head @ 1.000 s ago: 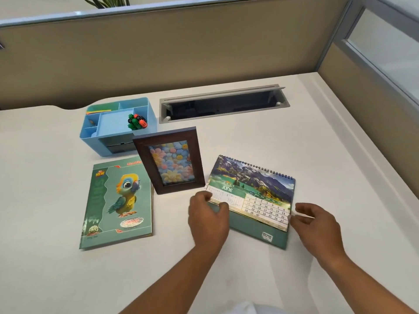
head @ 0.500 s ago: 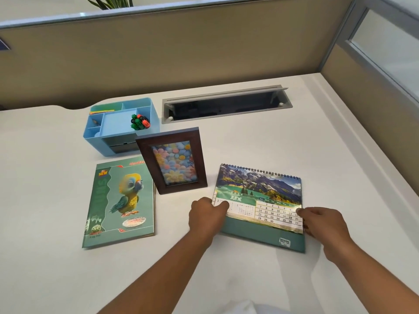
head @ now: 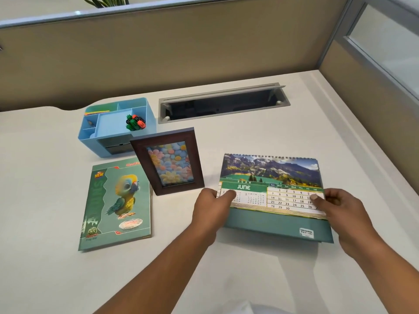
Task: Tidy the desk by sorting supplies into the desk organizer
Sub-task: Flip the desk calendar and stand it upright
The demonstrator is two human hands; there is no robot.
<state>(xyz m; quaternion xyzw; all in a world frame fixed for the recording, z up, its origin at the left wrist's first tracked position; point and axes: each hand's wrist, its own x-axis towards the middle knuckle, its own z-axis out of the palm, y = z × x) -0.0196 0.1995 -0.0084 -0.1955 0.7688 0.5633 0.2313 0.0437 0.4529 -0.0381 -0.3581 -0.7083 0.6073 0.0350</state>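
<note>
Right of the frame (head: 169, 163), left hand (head: 212, 208) and right hand (head: 340, 209) grip the calendar (head: 272, 175) by its side edges.

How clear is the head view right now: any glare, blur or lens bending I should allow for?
Head view: even, soft light; the JUNE grid on the spiral-bound desk calendar reads sharp; slight sheen on the glossy green parrot notebook; faint arm shadows on the white desk; the wide-angle lens bows the beige partition's top rail.
</note>
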